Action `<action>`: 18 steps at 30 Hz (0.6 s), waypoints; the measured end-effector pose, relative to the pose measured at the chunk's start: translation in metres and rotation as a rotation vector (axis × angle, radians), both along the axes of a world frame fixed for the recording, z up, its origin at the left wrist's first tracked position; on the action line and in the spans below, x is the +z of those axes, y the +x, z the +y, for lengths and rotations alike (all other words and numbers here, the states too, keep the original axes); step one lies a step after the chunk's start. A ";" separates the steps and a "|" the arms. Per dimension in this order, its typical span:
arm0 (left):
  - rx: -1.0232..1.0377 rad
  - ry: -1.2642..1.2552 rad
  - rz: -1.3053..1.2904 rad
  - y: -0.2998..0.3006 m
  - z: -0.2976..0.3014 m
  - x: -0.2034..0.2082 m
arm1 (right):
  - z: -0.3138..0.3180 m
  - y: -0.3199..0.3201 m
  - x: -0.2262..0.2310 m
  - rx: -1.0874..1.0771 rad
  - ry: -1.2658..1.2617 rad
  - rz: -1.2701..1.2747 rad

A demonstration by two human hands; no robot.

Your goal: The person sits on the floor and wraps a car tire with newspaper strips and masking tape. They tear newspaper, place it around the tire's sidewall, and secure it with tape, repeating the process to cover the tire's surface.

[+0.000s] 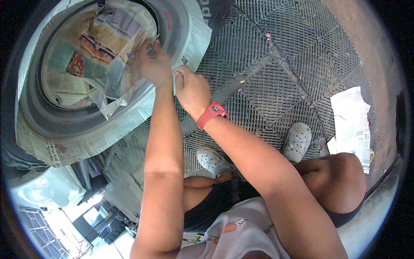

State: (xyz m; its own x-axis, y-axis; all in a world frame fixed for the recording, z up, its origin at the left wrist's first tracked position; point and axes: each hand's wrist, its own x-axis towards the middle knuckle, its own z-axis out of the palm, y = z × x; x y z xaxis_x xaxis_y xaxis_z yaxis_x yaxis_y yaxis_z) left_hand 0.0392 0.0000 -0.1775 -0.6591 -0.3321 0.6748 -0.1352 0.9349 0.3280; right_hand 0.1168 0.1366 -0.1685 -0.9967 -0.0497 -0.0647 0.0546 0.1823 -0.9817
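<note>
A wheel stands at the upper left, its tire a greyish ring. Pieces of newspaper cover the middle of the wheel, and a loose corner hangs over the tire's lower side. More newspaper sticks out around the tire's outer edge. My left hand is over the right side of the covered middle, slightly blurred, its fingers curled together; what they pinch is unclear. Just right of it, my right hand is closed at the edge of the outer newspaper, with a pale strip showing beside the thumb.
Dark ribbed mats cover the floor. Loose newspaper sheets lie at the right, beside my bent knee. My grey clogs stand below my hands. A shiny pale car panel shows at the lower left.
</note>
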 end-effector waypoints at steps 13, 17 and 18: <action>0.040 0.163 0.088 -0.015 0.005 -0.003 | 0.012 0.003 -0.004 0.008 0.007 -0.018; 0.052 0.125 0.140 -0.018 0.003 -0.005 | 0.010 0.007 -0.009 -0.017 -0.017 0.046; 0.062 0.115 0.142 -0.018 0.004 -0.004 | 0.010 0.007 -0.010 -0.010 -0.002 0.044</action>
